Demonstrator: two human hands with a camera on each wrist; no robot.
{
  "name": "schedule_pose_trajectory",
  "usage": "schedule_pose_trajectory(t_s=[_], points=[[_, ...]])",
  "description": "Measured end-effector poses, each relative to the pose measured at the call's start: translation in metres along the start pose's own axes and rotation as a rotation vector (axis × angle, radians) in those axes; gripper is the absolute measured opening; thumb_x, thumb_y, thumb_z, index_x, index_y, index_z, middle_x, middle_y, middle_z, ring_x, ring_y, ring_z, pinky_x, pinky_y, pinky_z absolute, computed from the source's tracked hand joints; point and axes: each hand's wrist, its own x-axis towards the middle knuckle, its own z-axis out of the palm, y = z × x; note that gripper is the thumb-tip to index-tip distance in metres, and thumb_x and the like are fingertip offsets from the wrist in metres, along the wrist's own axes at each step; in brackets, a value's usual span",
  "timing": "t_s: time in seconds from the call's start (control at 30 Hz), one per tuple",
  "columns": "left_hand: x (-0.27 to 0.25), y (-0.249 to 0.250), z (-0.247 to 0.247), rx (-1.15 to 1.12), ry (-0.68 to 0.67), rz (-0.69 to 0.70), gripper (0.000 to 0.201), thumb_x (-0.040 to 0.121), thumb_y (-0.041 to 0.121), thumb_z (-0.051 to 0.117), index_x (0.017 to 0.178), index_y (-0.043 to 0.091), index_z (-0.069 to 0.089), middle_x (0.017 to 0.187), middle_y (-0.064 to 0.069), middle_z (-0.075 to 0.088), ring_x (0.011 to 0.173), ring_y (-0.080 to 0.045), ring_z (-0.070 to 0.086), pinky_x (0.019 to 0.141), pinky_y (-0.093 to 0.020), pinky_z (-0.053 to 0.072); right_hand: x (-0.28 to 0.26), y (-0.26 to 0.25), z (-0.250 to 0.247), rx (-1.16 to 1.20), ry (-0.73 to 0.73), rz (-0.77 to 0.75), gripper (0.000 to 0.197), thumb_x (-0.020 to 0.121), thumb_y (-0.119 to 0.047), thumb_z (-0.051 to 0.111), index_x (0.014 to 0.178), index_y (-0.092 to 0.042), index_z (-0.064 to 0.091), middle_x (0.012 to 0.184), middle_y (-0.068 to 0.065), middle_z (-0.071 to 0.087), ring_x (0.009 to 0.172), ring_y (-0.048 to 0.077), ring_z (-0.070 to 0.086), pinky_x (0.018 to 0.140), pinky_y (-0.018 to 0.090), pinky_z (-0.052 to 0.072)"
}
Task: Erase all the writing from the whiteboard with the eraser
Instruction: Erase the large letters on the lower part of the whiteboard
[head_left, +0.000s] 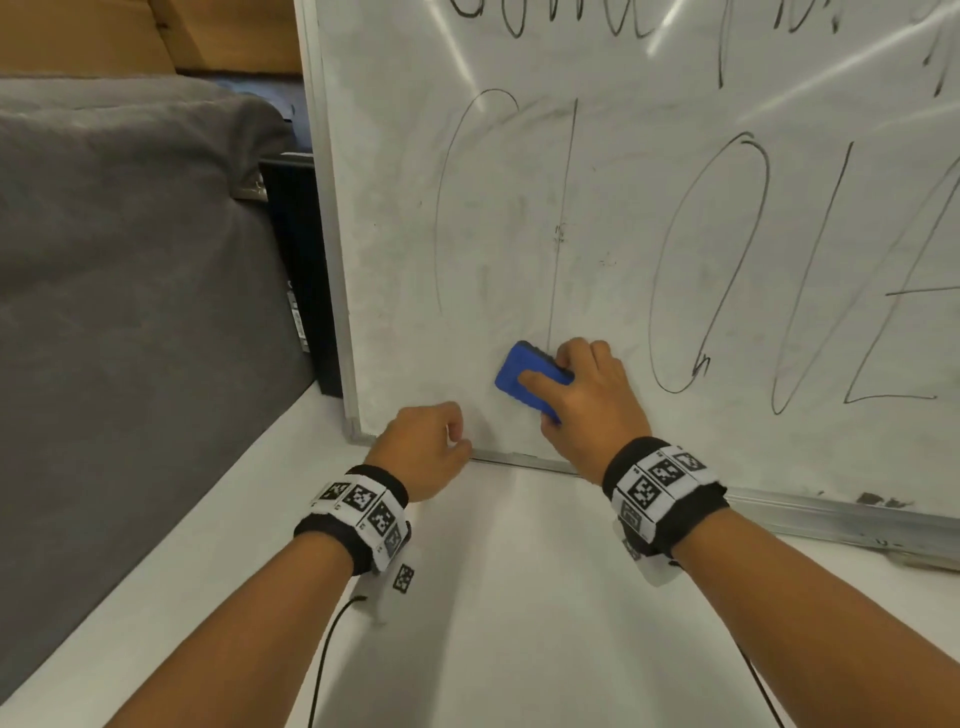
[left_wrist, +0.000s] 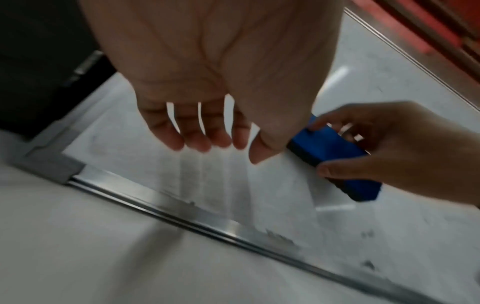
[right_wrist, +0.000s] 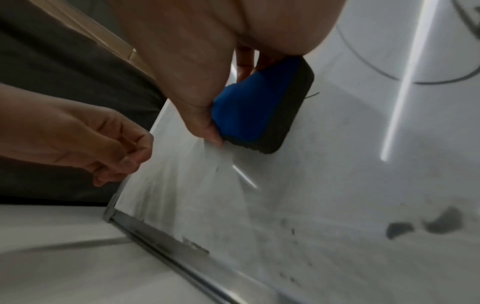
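A whiteboard (head_left: 623, 234) leans upright on a white table (head_left: 493, 597). Large black letters (head_left: 727, 260) fill its right side, another row (head_left: 519, 21) runs along the top, and faint thin strokes (head_left: 563, 208) stay on the smeared left part. My right hand (head_left: 576, 389) grips a blue eraser (head_left: 514, 371) and presses its dark felt face against the board low on the left, at the foot of a thin vertical stroke. In the right wrist view the eraser (right_wrist: 249, 111) sits tilted under my thumb. My left hand (head_left: 441, 441) hangs by the board's lower frame, fingers loosely curled, holding nothing.
A grey cushion (head_left: 130, 260) fills the left side, with a black box (head_left: 301, 260) wedged behind the board's left edge. Dark marker dust (head_left: 878, 501) lies along the metal bottom frame (left_wrist: 182, 207). Thin black cables trail from both wristbands across the table.
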Motion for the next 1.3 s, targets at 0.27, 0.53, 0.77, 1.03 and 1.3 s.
schedule_pose_trajectory(t_s=[0.27, 0.53, 0.77, 1.03, 1.3], points=[[-0.002, 0.035, 0.030, 0.316, -0.583, 0.085, 0.043, 0.076, 0.056, 0.075, 0.097, 0.023, 0.057, 0.086, 0.010, 0.049, 0.072, -0.007, 0.048, 0.059, -0.025, 0.038, -0.027, 0.037, -0.025, -0.038, 0.002, 0.096, 0.047, 0.064, -0.008, 0.075, 0.109, -0.021, 0.066, 0.099, 0.011, 0.047, 0.087, 0.031, 0.043, 0.070, 0.042, 0.042], [0.001, 0.052, 0.029, 0.348, -0.630, 0.033, 0.052, 0.074, 0.047, 0.083, 0.106, 0.016, 0.054, 0.078, 0.011, 0.048, 0.059, -0.008, 0.044, 0.050, -0.024, 0.033, -0.036, 0.039, -0.021, 0.008, 0.016, 0.170, 0.049, 0.063, -0.010, 0.077, 0.109, -0.023, 0.066, 0.098, 0.009, 0.046, 0.088, 0.028, 0.043, 0.071, 0.040, 0.043], [0.000, 0.039, 0.033, 0.318, -0.615, 0.000, 0.059, 0.068, 0.055, 0.083, 0.103, 0.019, 0.052, 0.079, 0.010, 0.050, 0.063, -0.010, 0.048, 0.055, -0.025, 0.038, -0.060, 0.041, -0.022, 0.021, -0.060, 0.326, 0.051, 0.068, -0.023, 0.078, 0.114, -0.026, 0.057, 0.095, 0.002, 0.035, 0.083, 0.022, 0.039, 0.064, 0.036, 0.047], [-0.003, 0.035, 0.034, 0.446, -0.628, 0.121, 0.052, 0.076, 0.062, 0.072, 0.104, 0.026, 0.047, 0.105, 0.004, 0.053, 0.094, -0.020, 0.052, 0.085, -0.037, 0.049, -0.041, 0.026, -0.013, -0.082, -0.073, 0.173, 0.049, 0.069, -0.015, 0.074, 0.113, -0.024, 0.055, 0.101, 0.008, 0.044, 0.087, 0.027, 0.041, 0.067, 0.040, 0.043], [-0.027, 0.031, 0.037, 0.429, -0.616, 0.314, 0.071, 0.084, 0.073, 0.051, 0.147, 0.048, 0.030, 0.158, 0.007, 0.025, 0.145, -0.020, 0.020, 0.115, -0.048, 0.029, -0.043, 0.044, -0.024, -0.126, 0.001, 0.178, 0.050, 0.068, -0.014, 0.075, 0.114, -0.026, 0.058, 0.107, 0.010, 0.047, 0.092, 0.031, 0.044, 0.073, 0.043, 0.041]])
